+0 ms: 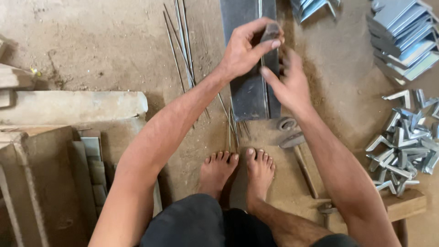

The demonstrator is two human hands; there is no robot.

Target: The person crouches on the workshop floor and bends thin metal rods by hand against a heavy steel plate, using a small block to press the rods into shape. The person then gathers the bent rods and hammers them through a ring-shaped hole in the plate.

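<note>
My left hand [244,50] grips the top end of a small dark metal strip [271,45], thumb and fingers pinched around it. My right hand [288,82] touches the same strip from the right, fingers spread along its side. Both hands hover over a long dark steel block [249,91] lying on the sandy floor. My bare feet [238,171] stand just below the block.
Thin metal rods [183,41] lie left of the block. A hammer [299,155] rests by my right foot. Piles of bent grey metal brackets [404,146] and stacked angle pieces [404,39] fill the right. Concrete slabs [68,107] and a wooden block [404,203] sit nearby.
</note>
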